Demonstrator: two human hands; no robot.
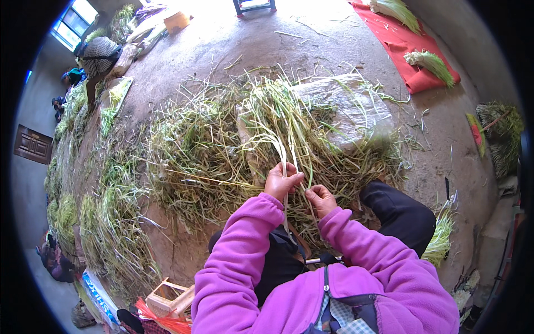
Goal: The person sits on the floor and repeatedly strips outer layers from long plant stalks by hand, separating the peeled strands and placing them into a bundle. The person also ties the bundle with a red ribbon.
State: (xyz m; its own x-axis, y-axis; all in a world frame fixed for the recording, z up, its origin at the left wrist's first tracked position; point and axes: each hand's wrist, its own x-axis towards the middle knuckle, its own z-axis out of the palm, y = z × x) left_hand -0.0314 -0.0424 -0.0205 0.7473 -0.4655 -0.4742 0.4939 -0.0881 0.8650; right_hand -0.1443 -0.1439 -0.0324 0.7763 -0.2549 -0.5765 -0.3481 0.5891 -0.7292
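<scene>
Pale leafy stalks pass between the fingers of my left hand, above my lap. Close beside it on the right, my right hand pinches the lower part of thin stalks with thumb and forefinger. The stalks' leafy tops spread away from me over a layer of long green stalks. Beneath and around lies a broad heap of tangled, partly dried stalks and leaves. A whitish plastic sheet lies at the heap's far right, partly covered by loose leaves.
Trimmed bundles lie on a red cloth at the upper right. More stalk piles line the left, where a person bends over. An upturned plastic stool stands at lower left. A pale green bundle lies beyond my right knee.
</scene>
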